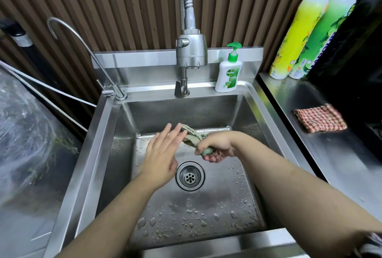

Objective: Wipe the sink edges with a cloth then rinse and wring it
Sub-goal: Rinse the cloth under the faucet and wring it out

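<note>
A twisted grey-green cloth is held over the middle of the steel sink. My right hand is shut around its right end, above and right of the drain. My left hand is open with fingers spread, its fingertips touching the cloth's left end. No water runs from the pull-down faucet head. Water drops lie on the sink floor.
A thin curved tap stands at the back left rim. A soap pump bottle sits on the back ledge. On the right counter lie a red checked cloth and two tall detergent bottles. A plastic-wrapped object is at left.
</note>
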Available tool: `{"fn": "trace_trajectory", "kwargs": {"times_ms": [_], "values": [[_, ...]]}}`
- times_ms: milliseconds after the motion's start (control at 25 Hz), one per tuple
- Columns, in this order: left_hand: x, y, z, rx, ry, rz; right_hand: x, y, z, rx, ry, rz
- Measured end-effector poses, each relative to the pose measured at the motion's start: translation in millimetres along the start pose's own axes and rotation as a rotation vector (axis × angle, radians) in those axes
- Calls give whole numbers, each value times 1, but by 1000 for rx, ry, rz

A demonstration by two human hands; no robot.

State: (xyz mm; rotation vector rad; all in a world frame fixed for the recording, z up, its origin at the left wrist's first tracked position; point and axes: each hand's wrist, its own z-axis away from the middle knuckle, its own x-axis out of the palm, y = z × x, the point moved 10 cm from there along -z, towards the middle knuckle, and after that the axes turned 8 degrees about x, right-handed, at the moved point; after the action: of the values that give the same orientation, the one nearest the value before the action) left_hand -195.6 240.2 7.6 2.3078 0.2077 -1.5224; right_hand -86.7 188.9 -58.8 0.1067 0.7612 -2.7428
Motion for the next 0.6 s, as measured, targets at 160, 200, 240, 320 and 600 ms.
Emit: {"fn": "trace_trajectory", "kwargs": {"times_ms": [160,200,240,320,600], "values": [[0,18,-24,205,11,-312,43,-5,11,-32,-390,132],[-5,21,-31,261,41,-311,48,-8,11,-50,-404,128],[-8,23,-35,313,54,-323,49,-10,10,-54,-390,113],[-2,20,-41,342,-32,-329,41,-9,3,-55,-287,79],[57,-23,-26,-200,-570,-182,2,-29,-15,-39,667,726]]}}
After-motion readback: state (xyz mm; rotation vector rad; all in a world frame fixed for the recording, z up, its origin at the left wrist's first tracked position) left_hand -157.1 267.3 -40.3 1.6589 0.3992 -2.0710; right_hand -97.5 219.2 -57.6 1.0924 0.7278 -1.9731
